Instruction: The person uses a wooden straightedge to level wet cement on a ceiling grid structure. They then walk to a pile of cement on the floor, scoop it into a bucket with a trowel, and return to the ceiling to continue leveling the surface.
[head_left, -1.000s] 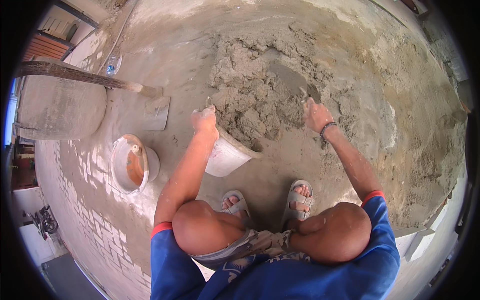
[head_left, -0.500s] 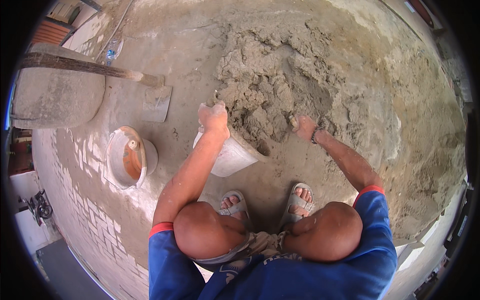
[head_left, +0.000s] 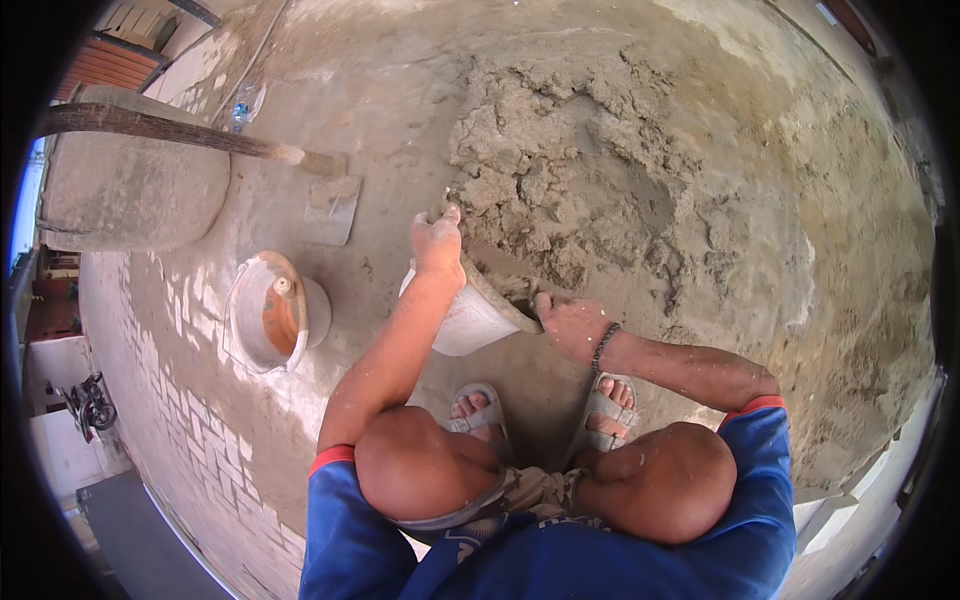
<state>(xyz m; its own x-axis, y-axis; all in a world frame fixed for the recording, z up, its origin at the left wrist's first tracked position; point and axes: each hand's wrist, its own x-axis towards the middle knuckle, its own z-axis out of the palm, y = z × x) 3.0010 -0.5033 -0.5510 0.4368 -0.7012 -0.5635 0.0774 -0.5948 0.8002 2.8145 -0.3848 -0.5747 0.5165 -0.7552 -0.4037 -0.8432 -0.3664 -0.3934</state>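
Note:
A white bucket [head_left: 465, 322] lies tilted on its side, its mouth against a heap of wet grey mortar [head_left: 570, 190]. My left hand [head_left: 437, 243] is closed on the upper left of its rim. At the lower right of the mouth is my right hand [head_left: 575, 325], fingers wrapped round what looks like a trowel. The blade is mostly hidden at the bucket's opening, and mortar shows just inside the rim.
To the left stands another bucket [head_left: 275, 315] with an orange-brown float inside. Beyond it a long-handled hoe [head_left: 332, 210] leans across a large grey rounded container [head_left: 140, 180]. A plastic bottle [head_left: 240, 115] lies farther back. My sandalled feet [head_left: 608, 405] are close below the bucket.
My right hand has moved left and toward me, from the mortar heap to the bucket's mouth. My left hand keeps its hold on the rim. The whole view has shifted slightly.

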